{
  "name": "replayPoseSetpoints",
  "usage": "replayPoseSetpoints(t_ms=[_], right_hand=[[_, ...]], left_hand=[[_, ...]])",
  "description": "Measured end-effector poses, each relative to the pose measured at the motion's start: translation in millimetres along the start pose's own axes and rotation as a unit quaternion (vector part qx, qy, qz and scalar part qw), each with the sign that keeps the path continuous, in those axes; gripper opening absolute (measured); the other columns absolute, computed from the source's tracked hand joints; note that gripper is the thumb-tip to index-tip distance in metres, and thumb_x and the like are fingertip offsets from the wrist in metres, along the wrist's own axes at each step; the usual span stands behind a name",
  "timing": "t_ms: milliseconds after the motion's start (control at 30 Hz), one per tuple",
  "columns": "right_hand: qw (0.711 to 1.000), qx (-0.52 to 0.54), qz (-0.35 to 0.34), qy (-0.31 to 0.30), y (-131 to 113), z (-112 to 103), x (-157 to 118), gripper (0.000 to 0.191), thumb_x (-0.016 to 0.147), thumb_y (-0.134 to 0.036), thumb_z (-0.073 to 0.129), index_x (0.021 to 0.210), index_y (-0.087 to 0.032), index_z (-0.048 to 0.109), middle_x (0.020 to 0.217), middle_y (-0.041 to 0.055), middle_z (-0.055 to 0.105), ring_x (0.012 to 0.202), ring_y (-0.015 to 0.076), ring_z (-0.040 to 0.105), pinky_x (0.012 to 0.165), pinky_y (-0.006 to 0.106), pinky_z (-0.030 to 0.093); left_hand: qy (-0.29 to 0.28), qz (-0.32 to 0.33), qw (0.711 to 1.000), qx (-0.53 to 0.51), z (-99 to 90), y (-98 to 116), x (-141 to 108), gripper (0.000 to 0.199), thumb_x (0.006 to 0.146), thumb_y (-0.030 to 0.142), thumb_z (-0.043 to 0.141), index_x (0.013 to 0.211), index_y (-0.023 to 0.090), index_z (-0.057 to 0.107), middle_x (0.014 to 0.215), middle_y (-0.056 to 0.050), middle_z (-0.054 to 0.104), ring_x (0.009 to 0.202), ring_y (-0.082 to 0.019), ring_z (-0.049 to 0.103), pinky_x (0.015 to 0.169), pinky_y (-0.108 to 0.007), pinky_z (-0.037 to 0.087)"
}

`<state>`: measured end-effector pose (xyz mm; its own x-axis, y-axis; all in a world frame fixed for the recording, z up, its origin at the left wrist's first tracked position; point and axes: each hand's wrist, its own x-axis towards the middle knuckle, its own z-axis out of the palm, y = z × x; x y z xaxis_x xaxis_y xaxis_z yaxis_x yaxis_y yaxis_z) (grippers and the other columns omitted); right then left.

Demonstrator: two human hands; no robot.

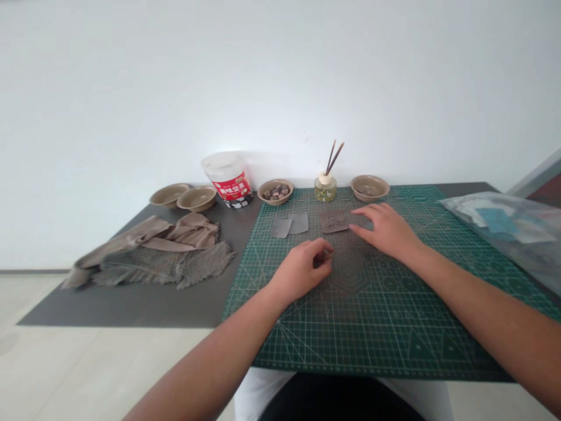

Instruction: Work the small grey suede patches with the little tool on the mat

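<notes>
My left hand (302, 272) rests curled on the green cutting mat (372, 327), its fingertips pinching a small dark piece (325, 255) that is partly hidden. My right hand (383, 232) lies flat and open on the mat, holding nothing, with its fingertips just right of a brown square patch (333, 221) with a marking on it. Left of that patch, two grey patches (280, 228) (298, 223) overlap slightly. All of them lie on the mat's far half.
Beige bowls (276, 191) (370, 187) hold dark pieces; two more bowls (197, 198) (169, 195) stand left, beside a red-labelled tub (227, 178). A reed diffuser (325, 188) stands behind the mat. Grey-brown cloth (149, 254) lies left; a plastic bag (504, 234) lies right.
</notes>
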<state>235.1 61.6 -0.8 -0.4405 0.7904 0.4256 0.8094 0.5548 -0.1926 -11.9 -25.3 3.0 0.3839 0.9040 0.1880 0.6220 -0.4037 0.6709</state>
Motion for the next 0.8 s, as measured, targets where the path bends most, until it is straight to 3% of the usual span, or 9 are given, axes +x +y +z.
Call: replayPoseSetpoints(t_ms=[67,167,333,500,567,667,800], right_hand=[[0.994,0.047,-0.065,-0.078,-9,5,18,0.045,0.087,-0.05,0.067,0.123,-0.022,0.069,0.117,0.0118,0.073,0.114,0.0317,0.059,0.1,0.046,0.046],[0.991,0.063,-0.072,-0.099,-18,13,40,0.045,0.086,-0.05,0.069,0.121,-0.022,0.071,0.114,0.0118,0.074,0.106,0.0291,0.063,0.093,0.04,0.049],[0.996,0.06,-0.021,-0.068,-19,17,53,0.027,0.09,-0.042,0.065,0.103,-0.02,0.074,0.093,0.0109,0.077,0.086,0.0258,0.066,0.082,0.036,0.048],[0.994,0.083,0.068,0.009,-26,-4,36,0.02,0.093,-0.036,0.057,0.093,-0.018,0.066,0.084,0.0068,0.071,0.072,0.021,0.061,0.064,0.031,0.041],[0.969,0.214,0.115,0.042,-33,-11,25,0.018,0.087,-0.037,0.064,0.083,-0.02,0.06,0.075,0.0006,0.064,0.066,0.0172,0.057,0.06,0.028,0.04],[0.914,0.383,0.131,0.02,-46,-14,11,0.016,0.083,-0.032,0.065,0.08,-0.022,0.054,0.069,-0.0044,0.055,0.063,0.0143,0.051,0.058,0.026,0.039],[0.865,0.479,0.147,-0.024,-55,-3,5,0.012,0.085,-0.029,0.062,0.082,-0.022,0.053,0.068,-0.0054,0.051,0.062,0.0132,0.048,0.057,0.025,0.039]], left_hand=[[0.008,-0.009,1.0,-0.016,1.7,-1,1,0.019,0.088,0.022,0.058,0.105,0.023,0.065,0.08,0.002,0.064,0.073,-0.014,0.06,0.068,-0.025,0.046],[0.02,-0.019,0.999,-0.043,0.3,-3,2,0.016,0.09,0.025,0.058,0.104,0.022,0.065,0.077,0.003,0.063,0.069,-0.012,0.058,0.066,-0.024,0.044],[0.05,-0.036,0.993,-0.096,-15.8,-8,12,0.019,0.089,0.029,0.062,0.105,0.02,0.066,0.071,0.004,0.059,0.066,-0.011,0.054,0.062,-0.024,0.042],[0.089,-0.036,0.983,-0.153,-32.0,-11,42,0.023,0.085,0.031,0.069,0.103,0.018,0.066,0.078,0.001,0.065,0.068,-0.012,0.058,0.063,-0.023,0.044],[0.111,-0.036,0.979,-0.169,-31.0,-11,53,0.022,0.082,0.032,0.072,0.096,0.017,0.066,0.076,0.0,0.065,0.068,-0.012,0.059,0.061,-0.022,0.043],[0.119,-0.031,0.972,-0.202,-20.9,-10,61,0.02,0.082,0.032,0.072,0.089,0.016,0.063,0.077,0.0,0.067,0.066,-0.012,0.059,0.059,-0.022,0.044],[0.099,-0.019,0.974,-0.201,-8.5,-12,59,0.017,0.084,0.032,0.071,0.088,0.017,0.063,0.075,0.001,0.068,0.066,-0.011,0.06,0.059,-0.021,0.043]])
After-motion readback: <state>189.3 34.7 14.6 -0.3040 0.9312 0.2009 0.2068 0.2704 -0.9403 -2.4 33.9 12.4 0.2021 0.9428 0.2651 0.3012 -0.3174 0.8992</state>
